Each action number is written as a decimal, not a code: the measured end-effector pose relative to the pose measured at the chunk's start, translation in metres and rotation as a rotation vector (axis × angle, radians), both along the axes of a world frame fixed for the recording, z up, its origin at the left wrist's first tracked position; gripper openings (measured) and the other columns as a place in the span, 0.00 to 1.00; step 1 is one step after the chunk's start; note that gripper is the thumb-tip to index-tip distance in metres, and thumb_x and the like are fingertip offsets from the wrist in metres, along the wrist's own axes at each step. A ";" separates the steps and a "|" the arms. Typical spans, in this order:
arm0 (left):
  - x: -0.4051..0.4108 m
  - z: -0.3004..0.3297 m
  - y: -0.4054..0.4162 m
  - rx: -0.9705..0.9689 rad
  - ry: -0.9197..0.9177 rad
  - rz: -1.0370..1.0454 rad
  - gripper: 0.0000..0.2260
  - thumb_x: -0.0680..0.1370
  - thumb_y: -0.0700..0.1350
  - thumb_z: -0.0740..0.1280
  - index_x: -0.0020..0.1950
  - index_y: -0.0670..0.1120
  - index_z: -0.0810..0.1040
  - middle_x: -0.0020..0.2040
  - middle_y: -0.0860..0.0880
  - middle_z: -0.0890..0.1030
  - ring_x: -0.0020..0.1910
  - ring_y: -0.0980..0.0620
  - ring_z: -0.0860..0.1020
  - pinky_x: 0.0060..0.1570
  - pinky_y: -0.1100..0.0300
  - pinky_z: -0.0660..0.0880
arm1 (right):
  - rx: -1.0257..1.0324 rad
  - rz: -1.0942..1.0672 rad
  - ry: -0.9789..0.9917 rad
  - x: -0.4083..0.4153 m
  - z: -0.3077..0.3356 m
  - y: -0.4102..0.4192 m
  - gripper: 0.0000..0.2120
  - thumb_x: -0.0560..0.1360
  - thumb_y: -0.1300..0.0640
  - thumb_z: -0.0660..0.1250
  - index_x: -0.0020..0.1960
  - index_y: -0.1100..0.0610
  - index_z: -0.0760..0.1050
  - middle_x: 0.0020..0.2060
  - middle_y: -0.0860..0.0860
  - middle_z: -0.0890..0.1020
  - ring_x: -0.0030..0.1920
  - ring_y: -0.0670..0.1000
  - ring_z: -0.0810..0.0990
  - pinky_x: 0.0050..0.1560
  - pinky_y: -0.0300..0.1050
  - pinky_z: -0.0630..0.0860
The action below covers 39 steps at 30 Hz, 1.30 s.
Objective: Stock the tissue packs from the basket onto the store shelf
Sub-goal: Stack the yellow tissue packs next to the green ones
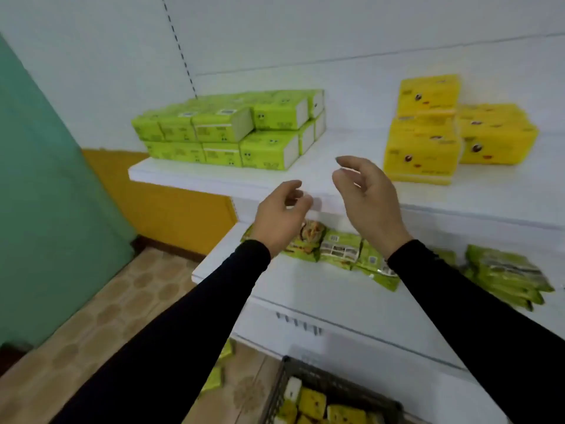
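Green tissue packs (232, 130) lie stacked in two layers on the left of the white upper shelf (336, 179). Yellow tissue packs (428, 130) are piled on its right. Both of my hands hover in front of the shelf edge, between the two piles. My left hand (281, 215) has loosely curled fingers and holds nothing. My right hand (367, 197) is raised a little higher, fingers relaxed, also empty. At the bottom, a dark wire basket (284, 384) holds several yellow packs (315, 402).
The lower shelf (275, 289) carries green snack bags (339, 249), with more at the right (507, 273). A green wall panel (46, 209) stands at the left and a yellow panel (165, 203) behind the shelf end. Tiled floor (107, 316) lies to the left.
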<state>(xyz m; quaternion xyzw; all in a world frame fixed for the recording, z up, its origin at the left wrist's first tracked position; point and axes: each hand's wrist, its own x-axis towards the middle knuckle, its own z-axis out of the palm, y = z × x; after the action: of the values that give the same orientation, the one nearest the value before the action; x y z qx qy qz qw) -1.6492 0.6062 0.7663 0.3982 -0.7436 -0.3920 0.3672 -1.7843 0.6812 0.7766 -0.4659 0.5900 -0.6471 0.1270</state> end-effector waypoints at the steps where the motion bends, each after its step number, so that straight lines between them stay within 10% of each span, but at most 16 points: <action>1: 0.017 -0.010 -0.001 0.021 -0.010 0.018 0.17 0.79 0.50 0.66 0.68 0.50 0.73 0.58 0.53 0.79 0.57 0.56 0.77 0.58 0.57 0.75 | 0.013 0.028 -0.014 0.014 -0.010 -0.002 0.10 0.79 0.57 0.66 0.60 0.52 0.77 0.59 0.51 0.80 0.53 0.39 0.78 0.46 0.22 0.69; 20: 0.142 -0.482 0.004 0.832 -0.529 -0.179 0.25 0.80 0.57 0.62 0.76 0.50 0.65 0.75 0.50 0.66 0.72 0.47 0.67 0.62 0.58 0.66 | 1.202 0.030 -0.223 0.104 -0.512 0.104 0.29 0.78 0.40 0.62 0.74 0.54 0.67 0.70 0.52 0.72 0.67 0.54 0.74 0.63 0.53 0.72; 28: 0.084 -0.727 0.042 0.876 -0.638 -0.248 0.22 0.82 0.56 0.57 0.72 0.46 0.69 0.69 0.46 0.72 0.69 0.45 0.70 0.66 0.52 0.66 | 1.378 -0.042 -0.378 0.057 -0.736 0.140 0.21 0.82 0.46 0.60 0.68 0.59 0.70 0.47 0.47 0.76 0.39 0.49 0.73 0.39 0.39 0.67; 34: 0.029 -0.896 0.062 1.028 -0.594 -0.220 0.25 0.83 0.57 0.57 0.78 0.50 0.59 0.78 0.49 0.60 0.75 0.45 0.63 0.62 0.54 0.66 | 1.287 -0.157 -0.501 0.014 -0.881 0.106 0.34 0.80 0.40 0.60 0.79 0.54 0.56 0.76 0.52 0.65 0.70 0.56 0.70 0.69 0.54 0.69; 39: -0.008 -0.969 0.075 1.160 -0.447 -0.072 0.29 0.80 0.58 0.61 0.76 0.44 0.62 0.74 0.44 0.66 0.70 0.41 0.68 0.68 0.45 0.67 | 1.312 -0.138 -0.537 0.005 -0.958 0.091 0.32 0.81 0.41 0.58 0.79 0.55 0.56 0.77 0.52 0.63 0.73 0.56 0.65 0.68 0.51 0.65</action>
<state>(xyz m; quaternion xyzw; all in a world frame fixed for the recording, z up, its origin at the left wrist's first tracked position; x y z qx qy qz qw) -1.6576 0.6808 -0.2027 0.5798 -0.4814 -0.6516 -0.0868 -1.7798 0.7719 -0.1817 -0.0796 0.8342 -0.2576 0.4811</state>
